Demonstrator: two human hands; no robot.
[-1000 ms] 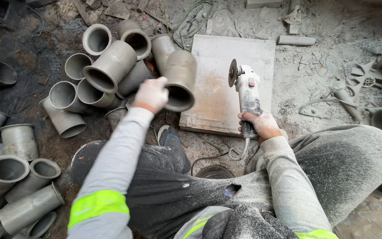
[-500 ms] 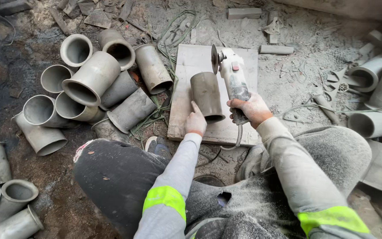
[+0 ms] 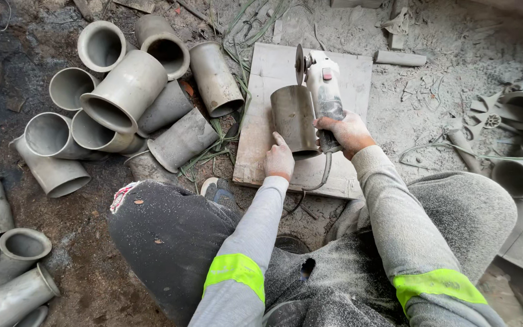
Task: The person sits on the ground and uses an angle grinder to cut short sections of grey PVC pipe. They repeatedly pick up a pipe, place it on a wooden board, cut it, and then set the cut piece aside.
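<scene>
Pipe piece (image 3: 293, 118) lies on wooden board (image 3: 266, 158), your left hand (image 3: 279, 160) fingers closed on its near rim, steadying it. Your right hand (image 3: 347, 131) fingers wrapped tight round angle grinder (image 3: 322, 91), disc beside pipe wall. Pipe grey, dusty, cylindrical. More pipes (image 3: 125, 91) heaped on floor to left.

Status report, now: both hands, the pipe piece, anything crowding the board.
Left hand steadies pipe piece on board. Right hand grips angle grinder, disc beside the pipe. Pipe pile left of board, clear.
</scene>
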